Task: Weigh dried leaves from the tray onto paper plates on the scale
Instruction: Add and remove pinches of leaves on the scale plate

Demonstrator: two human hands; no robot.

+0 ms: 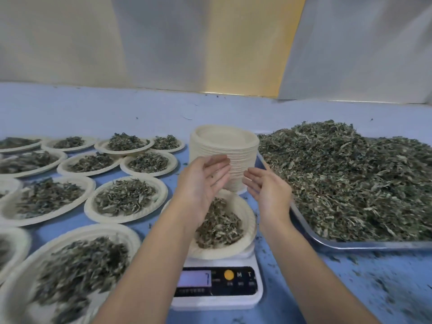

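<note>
Head view, near edge of the table (327,277): the scale (217,300) stands at the front centre, and its display (194,278) shows a digit resembling 7; the rest of the reading cannot be told. On its platform sits a paper plate (247,220) carrying a modest portion of leaves (219,225). Above that plate the left hand (205,181) and right hand (268,188) hover apart, palms turned toward each other, fingers relaxed and holding nothing; a few leaf specks cling to the left palm. Judgement: this portion has been dropped and awaits a check against the reading, with topping up or removal to follow as needed. Toward the left edge, more than ten filled plates (91,206) lie in rows, close together, some overlapping at the rims, which indicates a good share of portions done. Leaf crumbs (385,288) litter the near right corner. Just behind the scale a tall stack of empty plates (224,146) stands, so many portions remain possible. Along the right edge the metal tray (350,245) holds a deep heap of dried leaves (350,178), largely undiminished. Judgement: the work is under way but far from finished. Pale sheeting (163,43) hangs beyond the far edge.
</note>
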